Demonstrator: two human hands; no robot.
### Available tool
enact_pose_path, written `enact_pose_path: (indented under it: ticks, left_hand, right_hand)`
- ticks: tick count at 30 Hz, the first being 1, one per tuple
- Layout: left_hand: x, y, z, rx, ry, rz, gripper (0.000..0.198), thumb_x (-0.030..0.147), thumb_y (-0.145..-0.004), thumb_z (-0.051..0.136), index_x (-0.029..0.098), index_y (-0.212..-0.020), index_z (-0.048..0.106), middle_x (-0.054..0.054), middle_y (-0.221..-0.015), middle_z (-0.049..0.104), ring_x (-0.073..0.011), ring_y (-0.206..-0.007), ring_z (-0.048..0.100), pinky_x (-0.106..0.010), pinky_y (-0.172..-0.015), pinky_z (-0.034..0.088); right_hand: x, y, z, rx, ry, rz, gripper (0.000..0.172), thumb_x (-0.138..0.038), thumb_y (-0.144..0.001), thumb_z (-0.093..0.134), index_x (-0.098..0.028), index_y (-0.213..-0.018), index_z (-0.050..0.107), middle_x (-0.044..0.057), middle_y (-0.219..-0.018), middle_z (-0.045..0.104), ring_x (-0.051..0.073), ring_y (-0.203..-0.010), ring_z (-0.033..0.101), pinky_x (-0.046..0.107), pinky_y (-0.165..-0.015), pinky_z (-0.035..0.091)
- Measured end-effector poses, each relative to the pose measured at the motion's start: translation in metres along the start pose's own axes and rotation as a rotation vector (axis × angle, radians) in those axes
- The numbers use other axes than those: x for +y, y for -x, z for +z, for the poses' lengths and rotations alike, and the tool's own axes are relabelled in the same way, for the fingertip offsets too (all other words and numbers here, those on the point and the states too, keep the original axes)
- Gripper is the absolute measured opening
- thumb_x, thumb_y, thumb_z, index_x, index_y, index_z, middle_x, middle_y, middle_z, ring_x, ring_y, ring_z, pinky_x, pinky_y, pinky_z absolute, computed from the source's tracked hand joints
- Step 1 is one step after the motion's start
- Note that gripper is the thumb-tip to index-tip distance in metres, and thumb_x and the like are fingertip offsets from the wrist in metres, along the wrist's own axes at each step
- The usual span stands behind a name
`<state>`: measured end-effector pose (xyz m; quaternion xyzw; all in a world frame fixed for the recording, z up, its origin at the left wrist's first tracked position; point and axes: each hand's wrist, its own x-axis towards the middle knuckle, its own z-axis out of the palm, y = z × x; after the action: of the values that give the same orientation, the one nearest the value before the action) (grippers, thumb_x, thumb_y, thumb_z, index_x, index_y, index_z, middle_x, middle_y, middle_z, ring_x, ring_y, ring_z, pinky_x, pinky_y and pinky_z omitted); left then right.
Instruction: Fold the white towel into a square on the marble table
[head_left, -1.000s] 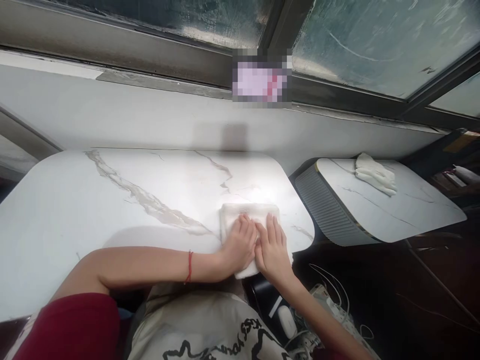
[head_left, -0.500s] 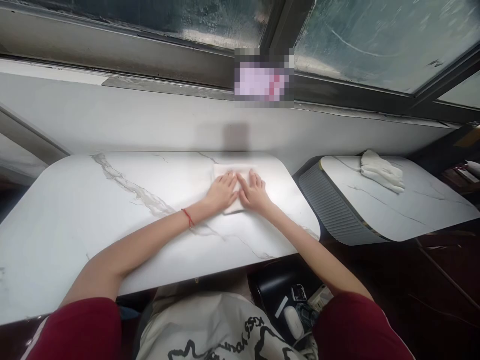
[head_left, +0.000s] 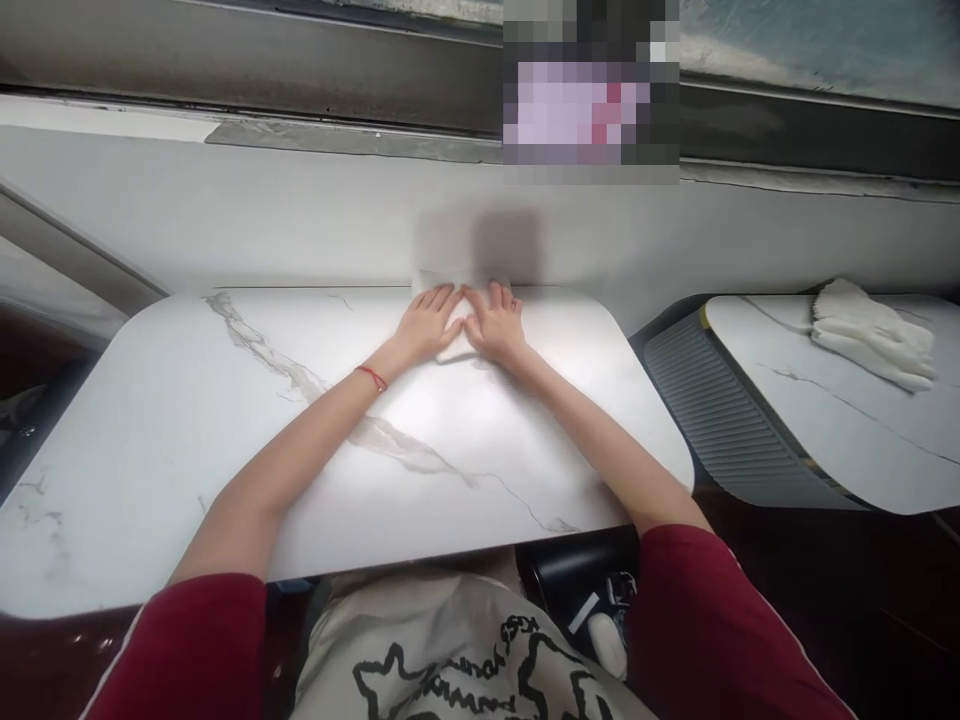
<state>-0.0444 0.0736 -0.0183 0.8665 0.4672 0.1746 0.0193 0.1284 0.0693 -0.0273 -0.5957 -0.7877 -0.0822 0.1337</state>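
Head view | smooth white tabletop (head_left: 480, 430), rounded corners, brownish veining | left hand (head_left: 429, 322) unclenched, flat on soft pale cloth (head_left: 458, 346) at tabletop's far edge | right hand (head_left: 496, 325) likewise flat | glossy black surface (head_left: 553, 572) below, bearing white oval object (head_left: 607, 642) | ribbed grey cabinet (head_left: 731, 415), crumpled white fabric (head_left: 870, 335) atop

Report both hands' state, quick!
Left hand: open, laid palm-down on the white cloth.
Right hand: open, palm-down on that same white cloth.

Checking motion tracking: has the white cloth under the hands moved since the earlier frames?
Yes, forward: the cloth went from the near edge of the marble-patterned tabletop to its far edge.
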Motion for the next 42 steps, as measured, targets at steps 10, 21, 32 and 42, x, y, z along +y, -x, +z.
enact_pose_path:
  ticks: [10, 21, 32, 42]
  left_hand:
    - [-0.003, -0.001, 0.000, -0.018, -0.006, -0.011, 0.056, 0.035, -0.104, 0.039, 0.009, -0.153, 0.043, -0.017, -0.161, 0.043, -0.0283, -0.150, 0.037, -0.045, -0.124, 0.026]
    - [0.004, 0.005, -0.002, -0.005, -0.053, -0.010, 0.056, 0.032, -0.104, 0.038, 0.005, -0.153, 0.043, -0.019, -0.161, 0.042, -0.0284, -0.151, 0.037, -0.044, -0.125, 0.025]
    - [0.024, 0.096, -0.036, -0.048, 0.029, 0.189, 0.054, 0.036, -0.107, 0.034, 0.007, -0.152, 0.045, -0.020, -0.160, 0.043, -0.0283, -0.151, 0.037, -0.047, -0.124, 0.029]
    - [0.033, 0.153, -0.108, -0.264, 0.309, 0.329, 0.030, 0.045, -0.091, 0.063, 0.021, -0.108, 0.069, -0.006, -0.101, 0.069, -0.0221, -0.091, 0.060, -0.035, -0.081, 0.051]
  right_hand:
    - [-0.003, -0.003, 0.002, -0.017, 0.022, 0.021, 0.059, -0.033, -0.100, 0.034, -0.017, -0.156, 0.043, 0.024, -0.153, 0.038, 0.040, -0.132, 0.035, 0.052, -0.102, 0.033]
    - [-0.007, 0.008, -0.010, -0.003, -0.041, 0.029, 0.056, -0.032, -0.101, 0.033, -0.013, -0.152, 0.048, 0.024, -0.144, 0.045, 0.039, -0.129, 0.037, 0.049, -0.101, 0.034]
    - [-0.086, 0.074, -0.071, -0.249, 0.173, -0.024, 0.046, -0.015, -0.096, 0.040, 0.004, -0.133, 0.059, 0.031, -0.113, 0.066, 0.037, -0.100, 0.061, 0.050, -0.084, 0.042]
    - [-0.143, 0.189, -0.118, -0.229, 0.366, -0.465, 0.042, -0.005, -0.084, 0.044, 0.001, -0.117, 0.069, 0.022, -0.088, 0.071, 0.029, -0.064, 0.059, 0.041, -0.059, 0.040]
